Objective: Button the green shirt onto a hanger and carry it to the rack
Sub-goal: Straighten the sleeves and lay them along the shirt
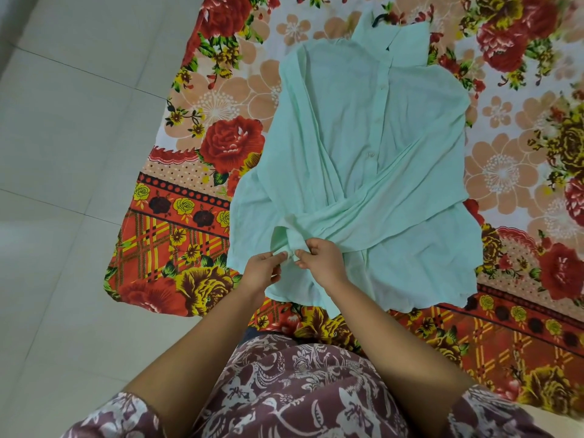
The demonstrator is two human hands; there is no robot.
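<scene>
The pale green shirt (pixel 357 143) lies spread on a flowered bedsheet, collar away from me, front placket up with its upper buttons closed. A dark hanger hook (pixel 380 18) pokes out above the collar; the rest of the hanger is hidden inside the shirt. Both sleeves are crossed over the lower front. My left hand (pixel 260 271) and my right hand (pixel 320 260) meet near the hem on the left side, each pinching a bit of the green fabric between thumb and fingers. Whether a button sits between my fingers is hidden.
The red, orange and yellow flowered bedsheet (pixel 215 172) covers the bed beneath the shirt, its edge hanging at the left. Pale tiled floor (pixel 63 153) lies to the left. My patterned maroon dress (pixel 300 390) fills the bottom of the view.
</scene>
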